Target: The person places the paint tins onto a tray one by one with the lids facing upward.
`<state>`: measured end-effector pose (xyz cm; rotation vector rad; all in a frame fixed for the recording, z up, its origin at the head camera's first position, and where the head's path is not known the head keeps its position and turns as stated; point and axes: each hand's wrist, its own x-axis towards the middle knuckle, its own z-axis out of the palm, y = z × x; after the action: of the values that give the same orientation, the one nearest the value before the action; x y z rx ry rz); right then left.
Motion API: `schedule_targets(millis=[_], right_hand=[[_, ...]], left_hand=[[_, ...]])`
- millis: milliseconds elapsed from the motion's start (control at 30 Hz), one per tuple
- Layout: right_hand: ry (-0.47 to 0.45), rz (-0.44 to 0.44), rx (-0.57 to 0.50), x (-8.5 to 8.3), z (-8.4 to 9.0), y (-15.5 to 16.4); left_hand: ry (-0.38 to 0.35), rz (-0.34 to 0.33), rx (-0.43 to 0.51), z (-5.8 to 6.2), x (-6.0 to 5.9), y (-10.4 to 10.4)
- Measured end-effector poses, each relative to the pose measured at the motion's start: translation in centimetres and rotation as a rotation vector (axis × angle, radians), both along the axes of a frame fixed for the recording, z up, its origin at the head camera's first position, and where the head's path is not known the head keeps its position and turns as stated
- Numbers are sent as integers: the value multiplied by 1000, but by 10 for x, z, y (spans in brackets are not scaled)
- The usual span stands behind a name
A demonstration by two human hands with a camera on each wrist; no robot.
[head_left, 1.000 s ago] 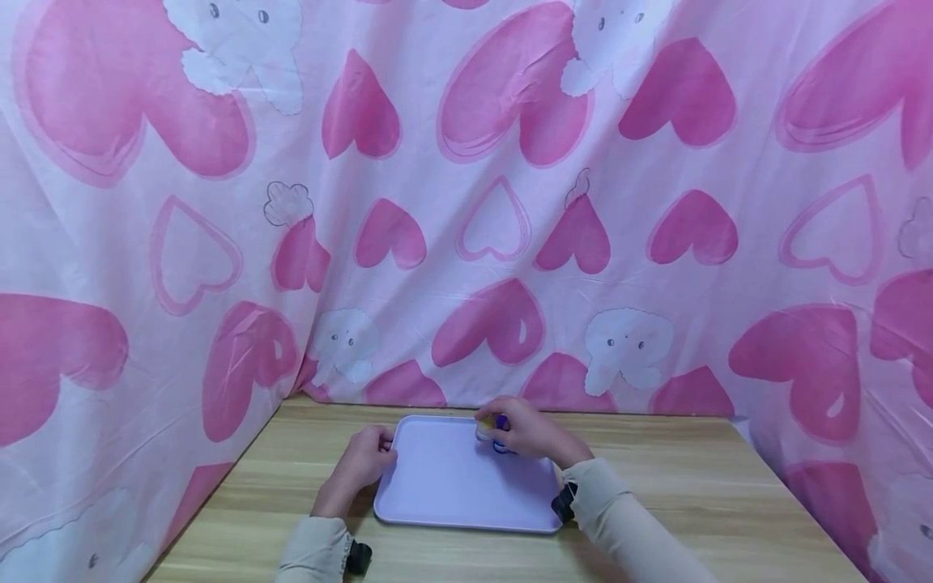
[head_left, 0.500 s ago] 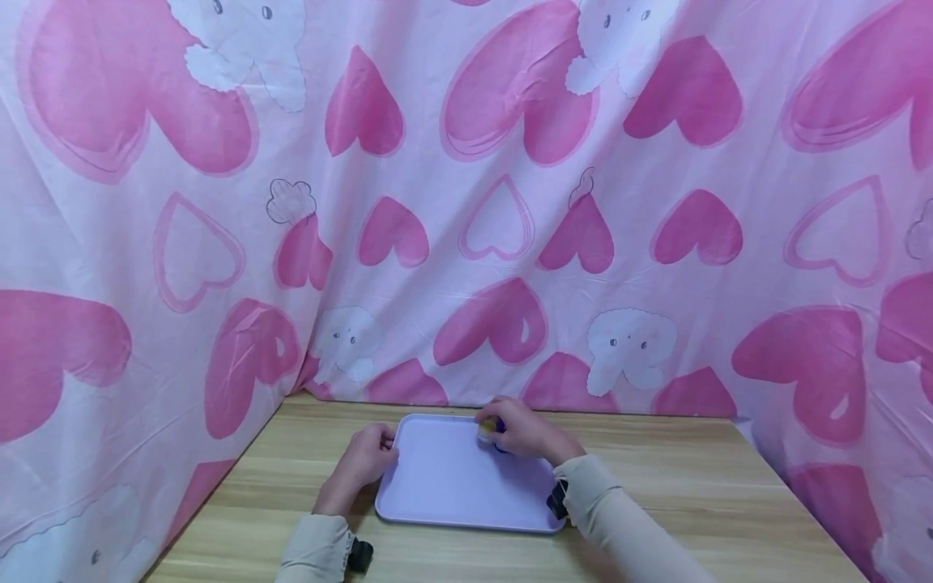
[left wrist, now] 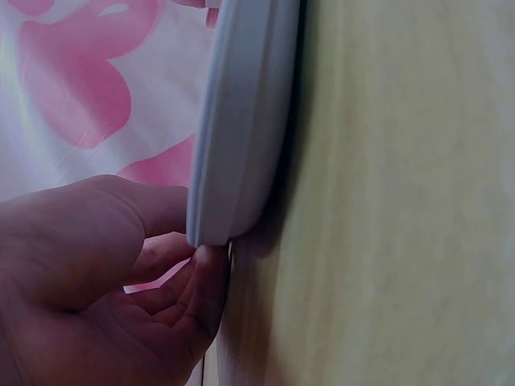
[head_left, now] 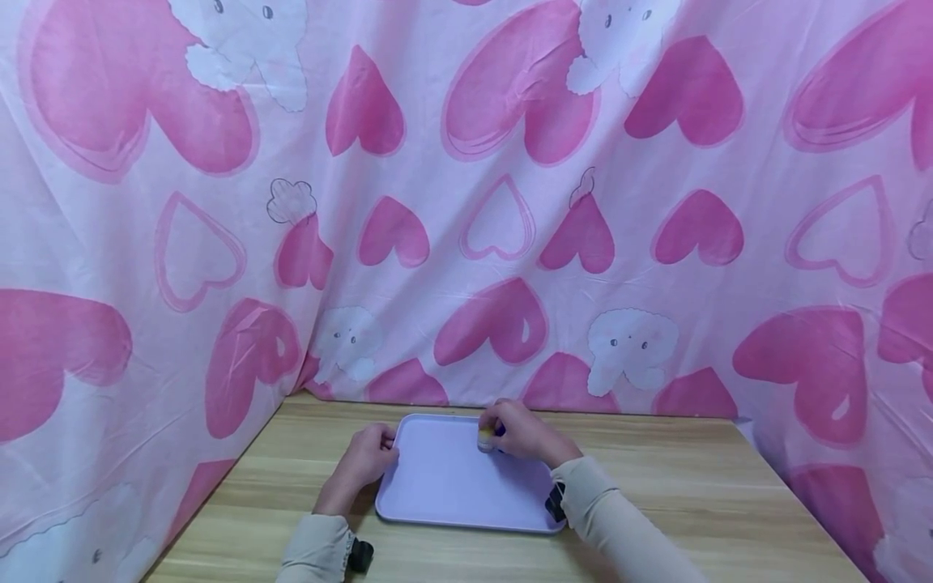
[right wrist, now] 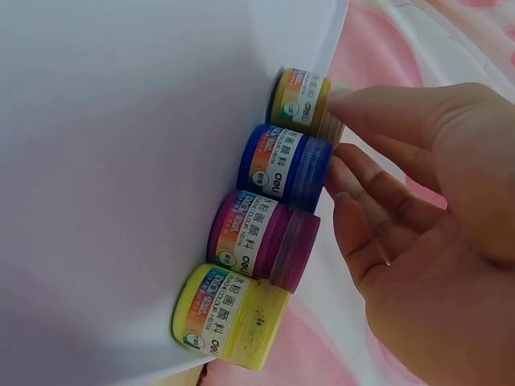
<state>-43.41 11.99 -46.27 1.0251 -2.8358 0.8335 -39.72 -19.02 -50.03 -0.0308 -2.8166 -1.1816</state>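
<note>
A lavender tray lies on a wooden table. My left hand grips its left rim, thumb on top and fingers underneath, the rim running between them. My right hand is at the tray's far right corner, over small paint jars. The right wrist view shows a row on the tray: an orange jar, a blue jar, a purple jar and a yellow jar. The right hand's straight fingers touch the orange and blue lids.
A pink sheet with hearts hangs close behind the table and along its left and right sides. Bare tabletop lies to the right of the tray and in front of it.
The right hand has shifted slightly left and settled over the jars, so the blue jar is now mostly hidden in the head view. The left hand and tray have stayed put.
</note>
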Motion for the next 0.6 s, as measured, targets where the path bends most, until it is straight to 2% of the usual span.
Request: schedule_targets(millis=[267, 600], right_hand=[[-21, 3, -1, 2, 1, 0], [-24, -75, 47, 6, 2, -1]], left_hand=[[24, -19, -3, 0, 1, -2], [35, -19, -17, -1, 0, -2]])
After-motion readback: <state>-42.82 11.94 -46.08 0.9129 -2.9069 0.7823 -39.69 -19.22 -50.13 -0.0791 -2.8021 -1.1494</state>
